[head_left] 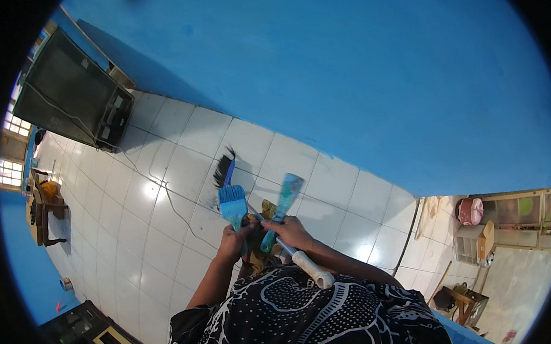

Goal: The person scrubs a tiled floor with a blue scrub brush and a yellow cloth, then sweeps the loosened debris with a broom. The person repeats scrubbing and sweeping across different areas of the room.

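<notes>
My left hand [232,242] is closed round the handle of a wide paintbrush [232,202], its bristles and ferrule coated in blue paint. In my right hand [293,232] are a paint scraper [288,195], its flat blade smeared blue and green, and a pale pole [311,269] that slants back toward my torso. Beyond the paintbrush, a blue broom head [225,169] with black bristles lines up with the pole; the brush and my hands hide whether they join. A brownish-yellow cloth [258,256] hangs at my hands, partly covered by them; I cannot tell which one grips it.
A blue wall [363,84] rises ahead from the white tiled floor [184,169]. A dark refrigerator-like appliance [78,86] stands at the left, its cable [176,211] trailing over the tiles. Wooden furniture [46,209] sits far left. Past a doorway at right are a pink container [470,211] and a cabinet [472,242].
</notes>
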### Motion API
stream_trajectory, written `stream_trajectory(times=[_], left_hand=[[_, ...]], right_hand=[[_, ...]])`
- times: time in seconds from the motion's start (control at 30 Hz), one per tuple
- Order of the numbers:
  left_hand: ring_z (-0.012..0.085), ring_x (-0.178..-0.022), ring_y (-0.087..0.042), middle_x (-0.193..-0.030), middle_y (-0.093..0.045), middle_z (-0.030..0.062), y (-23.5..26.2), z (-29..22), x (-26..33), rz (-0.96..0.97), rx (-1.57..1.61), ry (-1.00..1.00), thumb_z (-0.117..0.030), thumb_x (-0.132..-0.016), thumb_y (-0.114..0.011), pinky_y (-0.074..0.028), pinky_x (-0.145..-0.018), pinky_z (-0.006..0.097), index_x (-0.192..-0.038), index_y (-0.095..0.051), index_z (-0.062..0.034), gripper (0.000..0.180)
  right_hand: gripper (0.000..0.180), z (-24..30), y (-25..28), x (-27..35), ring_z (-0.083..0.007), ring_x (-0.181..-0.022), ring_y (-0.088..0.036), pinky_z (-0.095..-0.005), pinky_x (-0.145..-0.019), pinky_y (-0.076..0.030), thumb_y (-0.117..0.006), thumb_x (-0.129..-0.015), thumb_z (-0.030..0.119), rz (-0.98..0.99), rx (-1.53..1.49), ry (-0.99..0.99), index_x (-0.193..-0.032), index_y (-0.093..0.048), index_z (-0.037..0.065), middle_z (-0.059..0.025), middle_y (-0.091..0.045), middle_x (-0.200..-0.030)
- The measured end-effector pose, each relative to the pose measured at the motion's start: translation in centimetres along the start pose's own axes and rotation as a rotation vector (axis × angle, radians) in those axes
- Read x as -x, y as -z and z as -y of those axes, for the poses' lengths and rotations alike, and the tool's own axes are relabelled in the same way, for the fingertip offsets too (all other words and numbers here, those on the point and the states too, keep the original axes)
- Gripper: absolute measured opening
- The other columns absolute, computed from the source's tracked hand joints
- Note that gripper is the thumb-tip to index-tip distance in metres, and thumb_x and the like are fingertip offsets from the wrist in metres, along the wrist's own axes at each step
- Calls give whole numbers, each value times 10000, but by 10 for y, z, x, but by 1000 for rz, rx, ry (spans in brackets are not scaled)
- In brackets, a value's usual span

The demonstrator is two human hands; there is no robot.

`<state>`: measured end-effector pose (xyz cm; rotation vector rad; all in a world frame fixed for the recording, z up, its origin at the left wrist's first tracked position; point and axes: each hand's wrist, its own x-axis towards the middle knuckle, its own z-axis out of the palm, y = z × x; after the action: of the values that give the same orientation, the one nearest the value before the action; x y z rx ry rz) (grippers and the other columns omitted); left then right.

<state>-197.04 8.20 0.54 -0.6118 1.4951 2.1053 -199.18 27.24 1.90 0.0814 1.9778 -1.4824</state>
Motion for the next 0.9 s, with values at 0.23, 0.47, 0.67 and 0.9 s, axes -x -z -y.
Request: stream_trajectory(times=[0.23, 0.47, 0.67, 0.9], left_hand=[[140, -855, -599, -962, -638, 74, 14, 0, -13, 126, -391, -147, -29, -738, -691, -499, -720, 295, -1041, -592, -1, 320], [94, -881, -570, -992, -625, 58, 21, 3, -49, 76, -453, -368, -102, -728, -721, -467, -733, 267, -983, -597, -5, 299], [211, -852, -601, -914, -623, 83, 20, 2, -83, -200, -475, -623, -57, -668, -706, -465, -765, 341, -897, -629, -44, 242], [162, -767, -527, -851, -571, 59, 29, -90, -104, -518, -272, -439, -108, -724, -731, -437, -715, 303, -834, -538, -24, 238]], right_hand=[[383, 41, -4, -22, -142, -720, -614, -269, -672, -467, -599, -832, 416, -74, -214, -103, -852, -685, 43, -73, -662, -783], [404, 68, -5, -37, -165, -708, -592, -282, -658, -454, -611, -826, 414, -119, -182, -48, -788, -660, 14, -70, -642, -759], [329, 80, 3, -63, -176, -649, -582, -290, -614, -462, -608, -830, 252, -708, -356, 170, -950, -582, -54, -111, -595, -734], [459, 9, 153, -57, -272, -592, -592, -373, -532, -485, -501, -853, 164, -824, 9, 108, -1272, -396, 8, -170, -611, -771]])
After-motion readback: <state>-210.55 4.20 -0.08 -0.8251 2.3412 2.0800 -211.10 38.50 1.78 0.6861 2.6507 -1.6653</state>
